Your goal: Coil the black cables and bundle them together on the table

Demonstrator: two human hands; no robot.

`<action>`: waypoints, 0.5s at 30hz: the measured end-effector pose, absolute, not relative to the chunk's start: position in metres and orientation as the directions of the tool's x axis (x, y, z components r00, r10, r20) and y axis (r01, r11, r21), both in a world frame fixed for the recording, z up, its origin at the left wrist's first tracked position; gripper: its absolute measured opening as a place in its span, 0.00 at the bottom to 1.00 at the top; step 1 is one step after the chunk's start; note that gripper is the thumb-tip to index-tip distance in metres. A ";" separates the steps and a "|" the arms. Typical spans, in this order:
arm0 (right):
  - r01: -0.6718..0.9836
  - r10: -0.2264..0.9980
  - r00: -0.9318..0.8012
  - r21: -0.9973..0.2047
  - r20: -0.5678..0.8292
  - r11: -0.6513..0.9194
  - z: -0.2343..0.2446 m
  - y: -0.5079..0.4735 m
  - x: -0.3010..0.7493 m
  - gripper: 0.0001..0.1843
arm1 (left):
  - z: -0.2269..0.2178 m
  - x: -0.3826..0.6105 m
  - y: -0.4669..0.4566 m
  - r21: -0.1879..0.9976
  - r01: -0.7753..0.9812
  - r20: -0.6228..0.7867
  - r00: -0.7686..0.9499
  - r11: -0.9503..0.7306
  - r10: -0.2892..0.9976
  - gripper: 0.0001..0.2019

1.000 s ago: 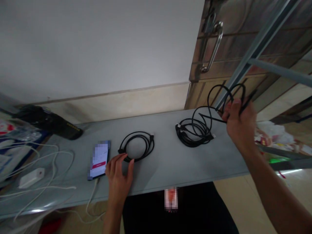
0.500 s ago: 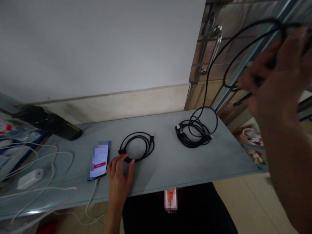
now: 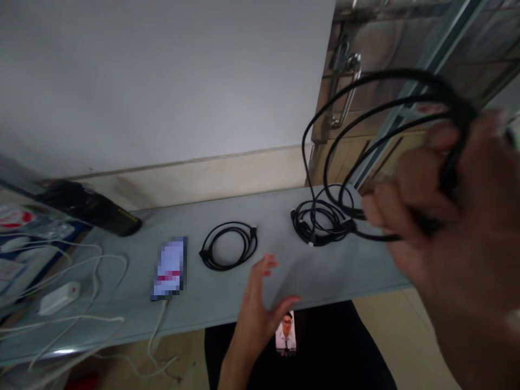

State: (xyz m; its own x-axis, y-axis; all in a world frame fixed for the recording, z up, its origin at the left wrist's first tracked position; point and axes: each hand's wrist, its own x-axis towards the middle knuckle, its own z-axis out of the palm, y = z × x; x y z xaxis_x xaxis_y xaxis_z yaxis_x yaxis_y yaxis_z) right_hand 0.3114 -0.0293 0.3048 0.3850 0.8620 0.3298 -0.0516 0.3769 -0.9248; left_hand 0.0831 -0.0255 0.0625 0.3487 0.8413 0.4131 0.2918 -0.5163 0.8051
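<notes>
My right hand (image 3: 439, 195), raised at the right and close to the camera, is wrapped round a black cable (image 3: 368, 81) that hangs in large loops toward the table. One end of that cable reaches down over a pile of coiled black cables (image 3: 323, 238). My left hand (image 3: 260, 309) hovers near the table's front edge, thumb and fingers apart, holding nothing. Left of it, a single coiled black cable (image 3: 227, 267) lies flat, with a plug at its right side.
The grey table (image 3: 268, 216) stands against a white wall (image 3: 170, 81). At its left are a phone (image 3: 169, 268), a black bag-like object (image 3: 101, 211), a white adapter (image 3: 60, 298) and loose white cables (image 3: 95, 265). A metal door handle (image 3: 351, 92) is at the back right.
My right hand has come nearer and lower, bringing the held cable's loops and end closer to the pile. My left hand has moved right, away from the single coil.
</notes>
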 end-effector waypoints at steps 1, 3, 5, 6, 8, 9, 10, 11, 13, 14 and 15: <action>-0.117 0.850 0.391 -0.897 0.353 0.426 0.296 -0.032 0.304 0.22 | 0.068 0.098 -0.031 0.877 0.177 0.364 0.364 -0.448 0.857 0.51; -0.212 0.873 0.328 -0.873 0.361 0.440 0.273 -0.039 0.296 0.18 | 0.077 0.122 -0.042 0.961 -0.078 0.274 0.375 -0.265 0.886 0.50; -0.181 0.938 0.183 -0.928 0.293 0.325 0.243 -0.049 0.293 0.24 | 0.083 0.137 -0.051 0.960 -0.269 0.185 0.388 -0.081 0.903 0.41; -0.126 0.951 0.139 -0.948 0.276 0.294 0.227 -0.055 0.291 0.26 | 0.083 0.140 -0.055 0.949 -0.315 0.144 0.403 -0.011 0.904 0.35; 0.036 0.973 0.094 -0.978 0.209 0.206 0.195 -0.070 0.289 0.26 | 0.079 0.140 -0.063 0.946 -0.319 0.082 0.415 0.060 0.906 0.26; 0.107 0.981 0.089 -0.981 0.172 0.162 0.181 -0.079 0.286 0.26 | 0.075 0.136 -0.067 0.954 -0.292 0.059 0.407 0.069 0.912 0.24; 0.166 0.988 0.085 -0.980 0.128 0.113 0.167 -0.089 0.284 0.26 | 0.069 0.132 -0.072 0.964 -0.257 0.040 0.386 0.066 0.922 0.24; 0.213 0.994 0.069 -0.975 0.087 0.070 0.155 -0.099 0.281 0.27 | 0.062 0.126 -0.075 0.974 -0.221 0.026 0.354 0.057 0.935 0.25; 0.269 0.999 0.043 -0.963 0.009 -0.002 0.133 -0.117 0.274 0.31 | 0.047 0.117 -0.082 0.987 -0.154 -0.005 0.295 0.053 0.955 0.28; 0.278 0.999 0.045 -0.960 -0.028 -0.039 0.125 -0.126 0.270 0.33 | 0.040 0.113 -0.085 0.990 -0.130 -0.025 0.272 0.062 0.962 0.29; 0.273 0.997 0.056 -0.959 -0.062 -0.075 0.118 -0.133 0.267 0.34 | 0.034 0.111 -0.087 0.991 -0.113 -0.047 0.245 0.077 0.968 0.31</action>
